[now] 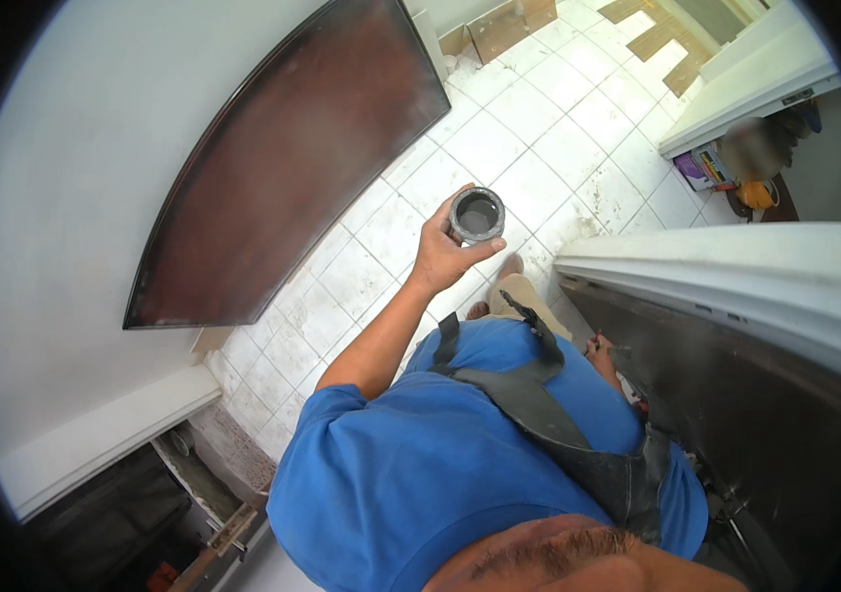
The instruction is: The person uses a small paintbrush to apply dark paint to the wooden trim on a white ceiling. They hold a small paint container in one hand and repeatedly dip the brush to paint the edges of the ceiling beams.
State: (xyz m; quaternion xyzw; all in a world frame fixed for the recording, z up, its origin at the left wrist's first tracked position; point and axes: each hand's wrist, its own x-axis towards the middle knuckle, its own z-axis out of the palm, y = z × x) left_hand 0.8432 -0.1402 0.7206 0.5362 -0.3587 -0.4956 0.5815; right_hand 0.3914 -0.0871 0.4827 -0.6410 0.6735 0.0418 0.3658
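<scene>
My left hand [439, 255] is out in front of my body, its fingers and thumb wrapped round a small round cup [492, 235]. The cup has a grey, smeared rim and dark grey liquid inside. Low at my right side, my right hand [601, 357] is closed beside a dark brown door panel [775, 395]. A small bit of red and something thin and dark show at its fingers, too small to name. My body hides most of the right forearm.
A large dark red-brown curved panel [292, 168] leans on the left wall. White floor tiles [539, 128] run ahead, dusty in places. A white door frame [716, 261] stands close on my right, and a purple-and-white box [704, 168] sits beyond it. Wooden pieces lie lower left.
</scene>
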